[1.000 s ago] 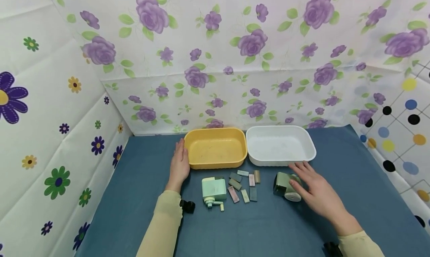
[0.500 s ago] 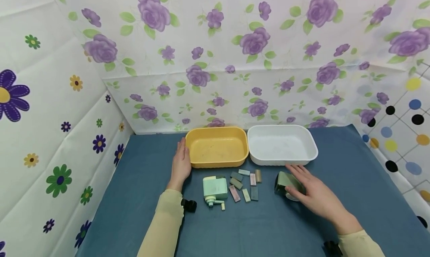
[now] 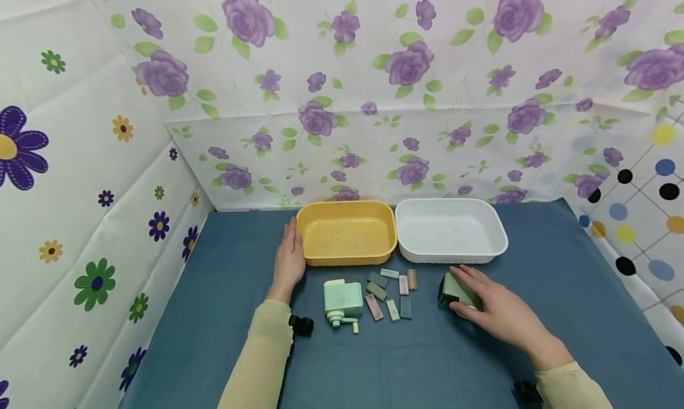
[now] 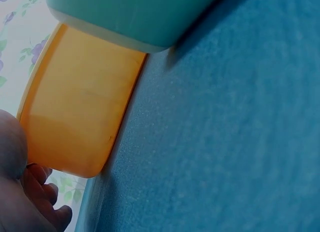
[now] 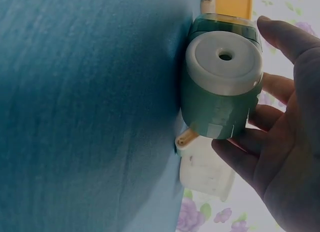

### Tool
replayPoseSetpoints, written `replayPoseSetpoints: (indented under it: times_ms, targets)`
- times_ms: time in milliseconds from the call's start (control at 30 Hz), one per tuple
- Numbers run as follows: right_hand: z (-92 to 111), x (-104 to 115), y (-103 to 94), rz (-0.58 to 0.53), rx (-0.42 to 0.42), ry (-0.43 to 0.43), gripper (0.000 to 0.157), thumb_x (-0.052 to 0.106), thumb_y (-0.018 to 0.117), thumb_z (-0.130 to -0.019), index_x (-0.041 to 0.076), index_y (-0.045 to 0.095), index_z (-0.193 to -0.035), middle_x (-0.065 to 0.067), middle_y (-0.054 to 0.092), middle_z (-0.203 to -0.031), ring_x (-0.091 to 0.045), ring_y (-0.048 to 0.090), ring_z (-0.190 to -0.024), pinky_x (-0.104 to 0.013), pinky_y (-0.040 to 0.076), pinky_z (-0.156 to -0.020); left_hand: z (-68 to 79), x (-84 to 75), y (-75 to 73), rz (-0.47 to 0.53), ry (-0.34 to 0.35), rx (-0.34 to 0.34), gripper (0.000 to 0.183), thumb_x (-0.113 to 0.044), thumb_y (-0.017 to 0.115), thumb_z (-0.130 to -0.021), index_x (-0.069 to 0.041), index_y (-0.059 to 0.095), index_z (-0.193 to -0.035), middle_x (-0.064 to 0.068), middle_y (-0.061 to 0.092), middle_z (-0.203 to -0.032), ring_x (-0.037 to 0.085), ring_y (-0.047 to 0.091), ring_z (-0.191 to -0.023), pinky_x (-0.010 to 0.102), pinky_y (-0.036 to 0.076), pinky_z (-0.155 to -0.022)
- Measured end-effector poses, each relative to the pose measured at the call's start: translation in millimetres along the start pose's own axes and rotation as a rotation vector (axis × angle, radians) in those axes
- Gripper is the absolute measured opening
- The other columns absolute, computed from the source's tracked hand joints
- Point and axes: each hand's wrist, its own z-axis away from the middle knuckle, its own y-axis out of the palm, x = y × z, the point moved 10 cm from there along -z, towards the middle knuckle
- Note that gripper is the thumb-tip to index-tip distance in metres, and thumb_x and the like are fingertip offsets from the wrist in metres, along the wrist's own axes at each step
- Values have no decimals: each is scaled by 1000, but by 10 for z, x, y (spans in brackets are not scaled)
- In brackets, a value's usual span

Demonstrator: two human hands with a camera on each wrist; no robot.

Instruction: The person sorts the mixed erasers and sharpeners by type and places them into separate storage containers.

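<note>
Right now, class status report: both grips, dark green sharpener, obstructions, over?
Left grip against yellow tray. Right grip around dark green sharpener, firm hold unconfirmed. Sharpener in front of white tray. Small blocks clear, leftward.

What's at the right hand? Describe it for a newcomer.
Find the white tray on the blue cloth. On its near side, partly covered by the right hand, is the green sharpener. It is darker green than the mint device by the small blocks, and has a round white face with a hole.

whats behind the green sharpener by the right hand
In the head view, the white tray stands beyond the green sharpener, with blue cloth between. Whatever sits against its far side is hidden by it and the right hand.
</note>
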Motion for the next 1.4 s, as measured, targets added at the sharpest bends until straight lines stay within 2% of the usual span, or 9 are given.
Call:
replayPoseSetpoints:
  times_ms: [300,467,800,1033,1267,1400]
  targets:
    - [-25,17,-23,18,21,7,81,58,71,-100,13,48,-163,-22,46,-164,-49,48,-145,-69,49,-104,13,4,9,11,-19,16,55,-21,31,-120,-4,23,-171,17,23,-176,35,12,-164,57,13,-131]
    - [-47,-13,-16,30,30,29,82,57,74,-98,8,52,-160,-26,50,-158,-51,48,-144,-70,48,-105,8,-3,20,10,-21,15,55,-21,32,-120,-4,23,-171,17,22,-176,34,12,-164,57,13,-131]
    - [-100,-4,-9,-18,53,60,84,55,80,-94,2,56,-155,-30,54,-154,-55,46,-144,-69,48,-105,11,-9,14,5,-17,12,54,-21,32,-120,-4,23,-171,17,22,-176,32,12,-164,55,14,-132]
    - [-101,2,-17,-31,49,79,81,51,83,-93,3,59,-153,-32,56,-151,-56,47,-142,-65,54,-94,6,-11,11,7,-12,12,55,-23,31,-120,-4,22,-171,18,22,-176,33,11,-164,55,14,-132]
    - [-103,19,-13,-23,67,106,80,50,84,-92,3,60,-152,-37,53,-150,-53,61,-127,-50,55,-78,14,-9,10,2,-10,15,54,-21,31,-120,-3,23,-170,19,22,-175,35,11,-164,56,13,-132]
    - [-110,25,-35,-24,85,122,81,51,84,-91,3,60,-152,-39,50,-151,-53,62,-125,-53,55,-78,13,-16,9,-4,-6,9,55,-22,31,-120,-3,24,-170,19,23,-175,34,12,-164,55,14,-132]
